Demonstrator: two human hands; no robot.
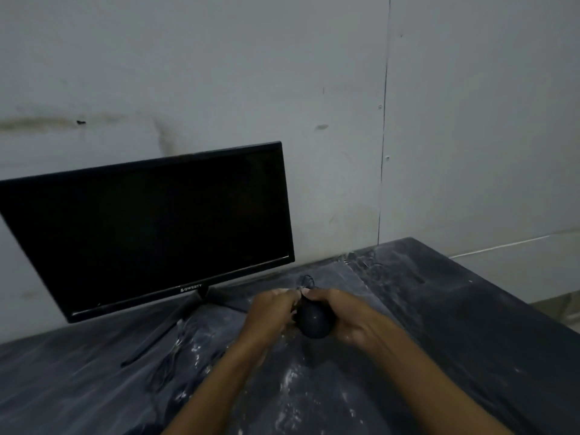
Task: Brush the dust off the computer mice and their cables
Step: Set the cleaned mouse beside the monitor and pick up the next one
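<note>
In front of the monitor (141,227), the mouse (314,321) is gripped by the right hand (345,318), long axis pointing away; its cable (306,281) end is pinched by the left hand (271,312).

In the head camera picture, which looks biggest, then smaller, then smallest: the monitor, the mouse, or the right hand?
1. Monitor, by far the biggest.
2. Right hand.
3. Mouse, partly hidden by both hands, so it may only look smaller than the hand.
</note>
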